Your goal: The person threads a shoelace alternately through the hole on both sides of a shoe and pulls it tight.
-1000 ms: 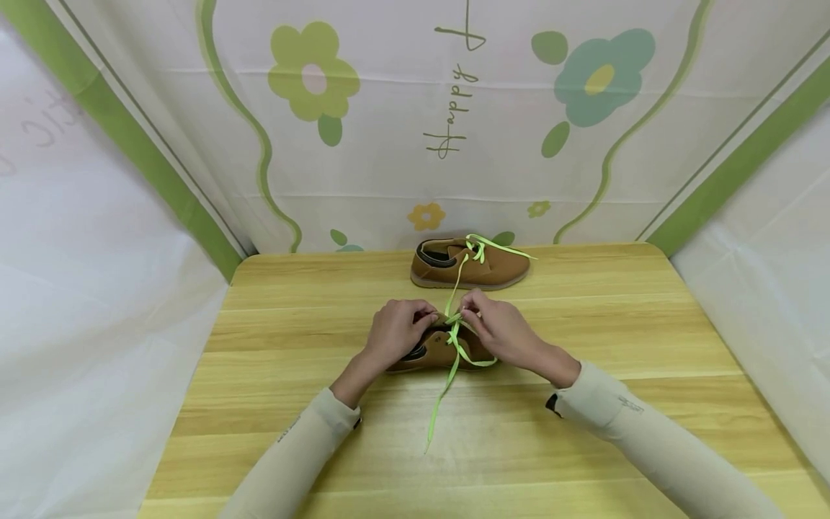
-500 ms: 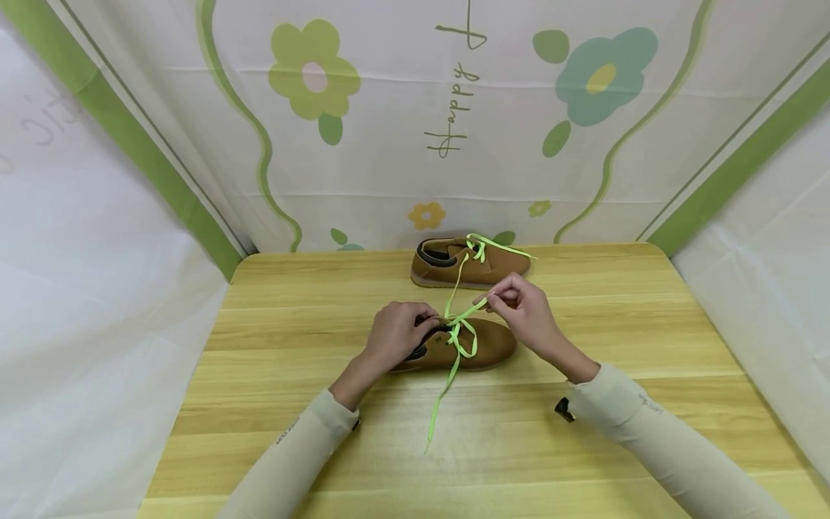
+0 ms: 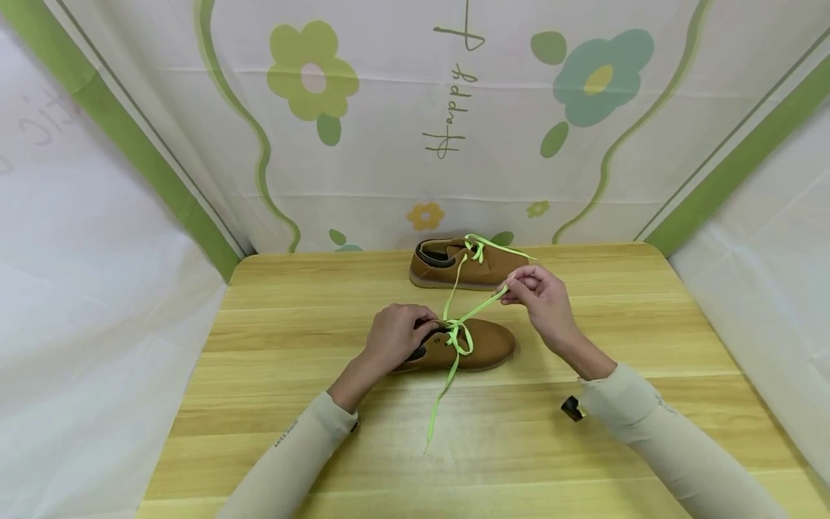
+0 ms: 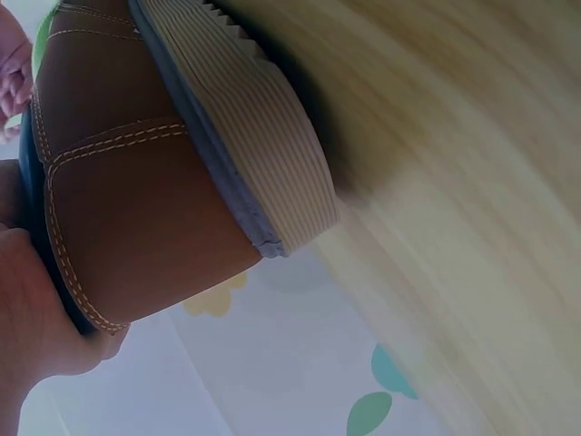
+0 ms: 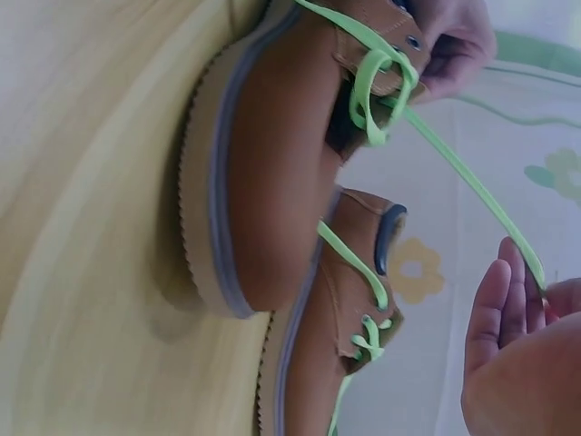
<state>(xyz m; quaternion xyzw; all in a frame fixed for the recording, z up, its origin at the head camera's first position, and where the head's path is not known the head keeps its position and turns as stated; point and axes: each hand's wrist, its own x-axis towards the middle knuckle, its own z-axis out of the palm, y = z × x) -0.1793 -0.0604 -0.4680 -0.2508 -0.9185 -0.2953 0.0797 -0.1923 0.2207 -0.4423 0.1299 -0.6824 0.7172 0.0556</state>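
Observation:
A brown shoe (image 3: 489, 347) with bright green laces stands on the table, its toe to the right. My left hand (image 3: 397, 333) grips the upper by the shoe's opening, with the fingertips at the eyelet flap. Between thumb and fingers, my right hand (image 3: 543, 308) pinches the end of a green shoelace (image 3: 481, 308), stretched up and right from the eyelets. In the right wrist view the lace (image 5: 467, 177) runs taut to the hand, and a loose loop (image 5: 363, 95) hangs over the flap. Another lace end (image 3: 437, 411) trails onto the table toward me.
Behind stands a second brown shoe (image 3: 436, 275) with green laces, also toe right. One lace strand (image 3: 453, 292) lies between the two shoes. The wooden table (image 3: 292, 346) ends at a flower-printed cloth wall (image 3: 382, 158), with white side walls left and right.
My right hand has moved right and slightly up from the eyelets, drawing the lace out straight. The loop on the near shoe has become smaller. My left hand has stayed at the opening.

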